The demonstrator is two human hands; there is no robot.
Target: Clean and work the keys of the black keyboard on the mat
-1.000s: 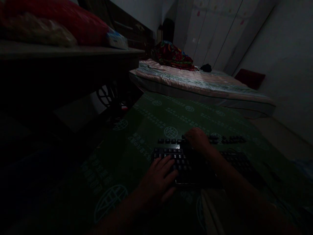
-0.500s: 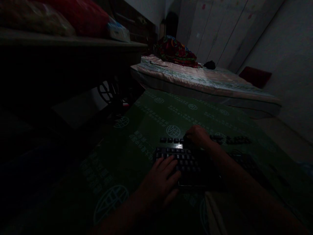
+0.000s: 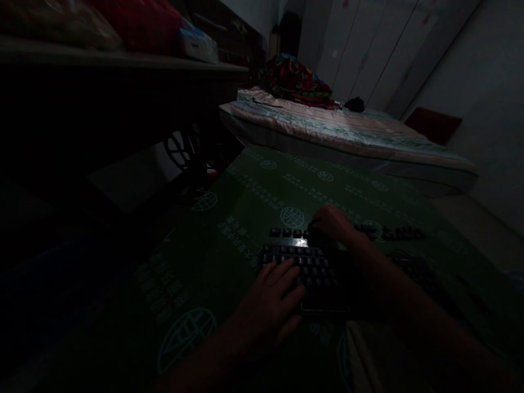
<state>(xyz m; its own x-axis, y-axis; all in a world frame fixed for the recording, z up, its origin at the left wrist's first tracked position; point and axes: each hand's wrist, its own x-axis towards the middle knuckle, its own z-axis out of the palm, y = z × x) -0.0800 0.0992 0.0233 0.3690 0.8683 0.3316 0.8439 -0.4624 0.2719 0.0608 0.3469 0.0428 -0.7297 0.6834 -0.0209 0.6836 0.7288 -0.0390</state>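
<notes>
A black keyboard (image 3: 317, 272) lies on a green printed sheet (image 3: 262, 191), its lower right part dark and seemingly without keys. My left hand (image 3: 270, 300) rests over its left side, fingers stretched out and lying on the keys. Just beyond the keyboard's far edge, several loose black keycaps (image 3: 286, 233) stand in a row. At the right end of that row is my right hand (image 3: 333, 224), fingers curled together and pointing down. Whatever is between those fingertips is hidden in shadow. More loose keycaps (image 3: 403, 233) lie to the right of this hand.
Dark keyboard-like parts (image 3: 413, 267) lie right of my right forearm. A light cloth-like edge (image 3: 360, 349) shows near my body. Behind stands a bed (image 3: 347, 134) with a red patterned blanket (image 3: 297, 82). On the left, a raised table (image 3: 135, 63) carries bags and a tissue pack (image 3: 198, 43).
The view has shifted slightly, so things sit a little higher and further right. Both hands keep nearly the same places and poses.
</notes>
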